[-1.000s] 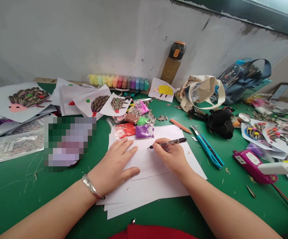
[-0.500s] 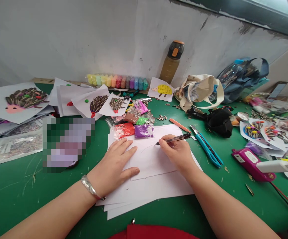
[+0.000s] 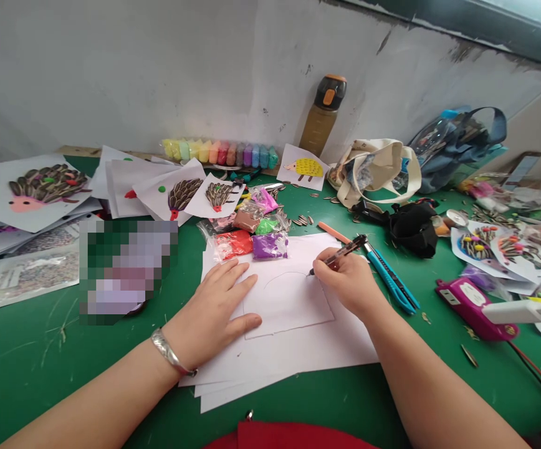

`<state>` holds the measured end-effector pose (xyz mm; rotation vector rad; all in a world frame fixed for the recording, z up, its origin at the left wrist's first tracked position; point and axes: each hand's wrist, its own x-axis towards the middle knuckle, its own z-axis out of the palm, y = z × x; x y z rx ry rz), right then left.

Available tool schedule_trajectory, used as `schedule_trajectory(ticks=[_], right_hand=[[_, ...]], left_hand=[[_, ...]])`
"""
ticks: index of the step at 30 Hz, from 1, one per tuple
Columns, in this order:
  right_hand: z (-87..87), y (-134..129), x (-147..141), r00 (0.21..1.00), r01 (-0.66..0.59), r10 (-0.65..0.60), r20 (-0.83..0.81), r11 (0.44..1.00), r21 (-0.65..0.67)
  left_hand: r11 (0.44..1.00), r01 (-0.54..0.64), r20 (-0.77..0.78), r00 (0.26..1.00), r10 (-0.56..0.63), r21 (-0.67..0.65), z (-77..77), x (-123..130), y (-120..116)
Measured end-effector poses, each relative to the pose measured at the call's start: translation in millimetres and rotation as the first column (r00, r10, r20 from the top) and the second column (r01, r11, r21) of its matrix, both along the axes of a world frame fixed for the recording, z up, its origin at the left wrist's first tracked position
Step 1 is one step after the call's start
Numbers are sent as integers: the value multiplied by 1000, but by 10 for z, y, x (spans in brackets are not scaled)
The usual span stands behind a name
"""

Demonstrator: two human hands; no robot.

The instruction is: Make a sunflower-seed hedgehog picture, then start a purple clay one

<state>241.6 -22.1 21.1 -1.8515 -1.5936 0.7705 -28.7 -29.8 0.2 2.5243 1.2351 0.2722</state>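
My right hand [image 3: 349,280] grips a black ballpoint pen [image 3: 338,254], its tip on a white paper sheet [image 3: 289,305] at the end of a thin drawn curve [image 3: 287,274]. My left hand [image 3: 219,305] lies flat on the same sheet, fingers spread, holding nothing. A silver bangle [image 3: 170,352] circles my left wrist. The sheet sits on a loose stack of white paper [image 3: 298,355], and its outline looks traced or cut. Small bags of coloured clay [image 3: 270,246] lie just past the top edge.
A blue utility knife [image 3: 389,277] and an orange stick [image 3: 331,232] lie right of the paper on a green cutting mat [image 3: 27,368]. Sunflower-seed hedgehog pictures [image 3: 46,187] lie at left, a magenta glue gun [image 3: 469,302] at right, and a blurred patch [image 3: 128,271] hides something.
My right hand has moved right and slightly up across the sheet, with the pen leaning further right. The drawn curve now reaches further right. My left hand has stayed in place.
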Motion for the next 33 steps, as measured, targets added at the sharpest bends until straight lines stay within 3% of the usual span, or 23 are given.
schedule_trajectory(ticks=[9,12,16,21,27,33], right_hand=[[33,15,84,996,-78,82,47,995,-66],[36,6,99,997,-72,69,-46,996,-60],[67,-40,64,978,-25,33,-208,999,42],[57,-156,-125,922,-198,221,-319,975,102],[32,-247,-274,845,-465,478,-241,878,113],[11,-227,-246,881,-358,352,-315,933,40]], left_hand=[[1000,1,-14,1000,-1,-5,8,4,-1],[1000,1,-24,1000,-2,-7,4,3,-2],[1000,4,-57,998,-5,-21,32,13,0],[999,-4,-76,997,0,-48,55,26,-1],[999,0,-53,999,-2,-34,9,12,-9],[999,-9,-41,999,7,-33,12,18,-3]])
